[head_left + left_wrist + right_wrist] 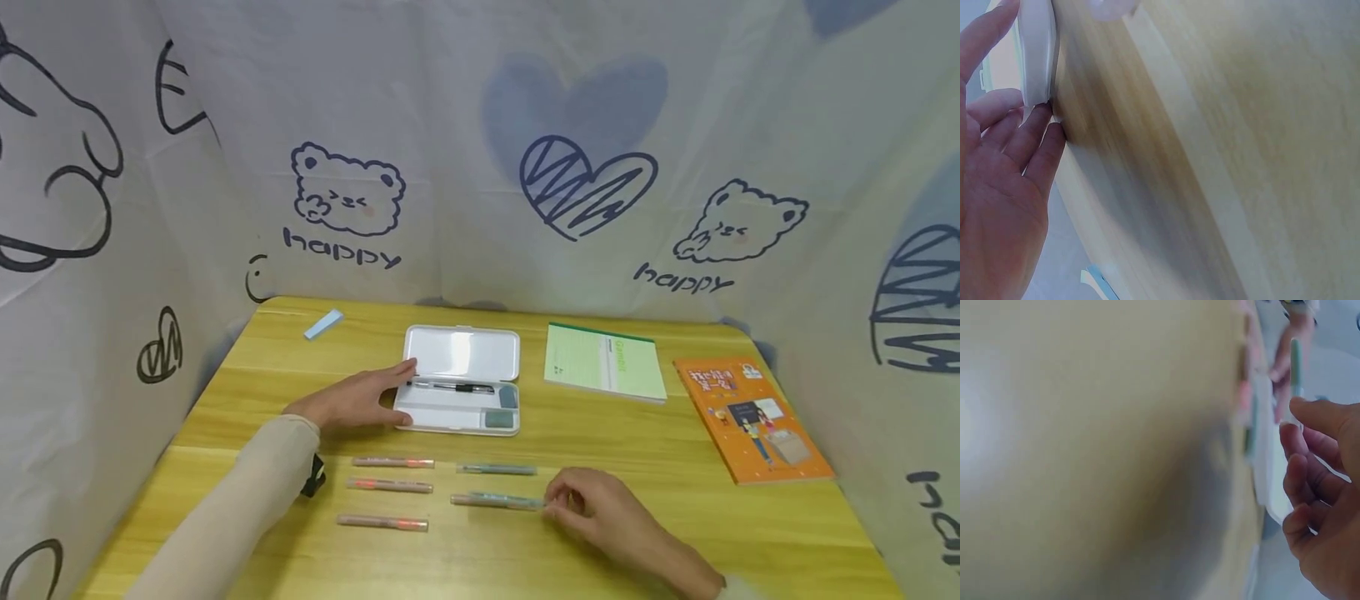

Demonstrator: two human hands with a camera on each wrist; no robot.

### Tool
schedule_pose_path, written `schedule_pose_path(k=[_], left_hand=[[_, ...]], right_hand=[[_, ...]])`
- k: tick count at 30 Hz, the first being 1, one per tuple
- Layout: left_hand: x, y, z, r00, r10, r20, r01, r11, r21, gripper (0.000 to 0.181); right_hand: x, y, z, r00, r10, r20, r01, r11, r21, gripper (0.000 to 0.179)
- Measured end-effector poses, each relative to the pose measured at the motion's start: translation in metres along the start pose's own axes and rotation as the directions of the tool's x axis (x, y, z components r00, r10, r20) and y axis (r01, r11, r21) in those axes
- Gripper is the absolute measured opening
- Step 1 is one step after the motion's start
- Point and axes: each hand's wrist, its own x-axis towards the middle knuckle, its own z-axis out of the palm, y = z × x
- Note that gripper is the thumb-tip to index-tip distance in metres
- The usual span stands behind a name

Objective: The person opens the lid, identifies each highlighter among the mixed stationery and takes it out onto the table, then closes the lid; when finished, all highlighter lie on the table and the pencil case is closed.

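Note:
A white pencil case [457, 419] lies with its lid swung back; inside are a black pen [465, 387] and two grey-green blocks [498, 419]. My left hand [360, 400] holds the case by its left end, thumb at the front corner and fingers toward the hinge side. In the left wrist view, those fingers [1035, 137] touch the case's edge. Thumb and index finger of my right hand [607, 517] pinch one end of a green highlighter [495, 500]. The right wrist view has this highlighter [1295, 369] sticking out past the fingertips.
Three orange-banded highlighters [386, 485] lie front left, and another green highlighter [498, 469] lies just before the case. A light-green notebook [600, 362] and an orange book [753, 421] sit to the right. At the back left is a pale blue strip [324, 324]. Printed cloth [465, 208] surrounds the table.

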Motion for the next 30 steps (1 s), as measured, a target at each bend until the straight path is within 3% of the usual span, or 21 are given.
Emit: schedule_pose_path(k=[6,11,18,30], left_hand=[[0.001,-0.002,-0.001,1.0,0.005,0.002,-0.005,1.0,-0.004,0.099],[0.0,0.0,-0.002,1.0,0.004,0.0,-0.004,1.0,-0.009,0.099],[0.001,0.001,-0.001,1.0,-0.006,0.004,0.006,1.0,-0.005,0.098],[0.001,0.002,-0.002,1.0,-0.001,0.009,0.001,1.0,-0.006,0.098]], right_hand=[[-0.015,-0.001,0.025,0.999,0.005,0.041,-0.006,1.0,0.011,0.013],[-0.015,0.001,0.038,0.999,0.003,0.035,-0.001,0.998,-0.056,0.012],[-0.012,-0.003,0.043,0.999,-0.044,0.015,0.046,0.989,-0.139,0.008],[-0.009,-0.004,0.046,0.998,-0.06,0.004,0.059,0.984,-0.166,0.008]])
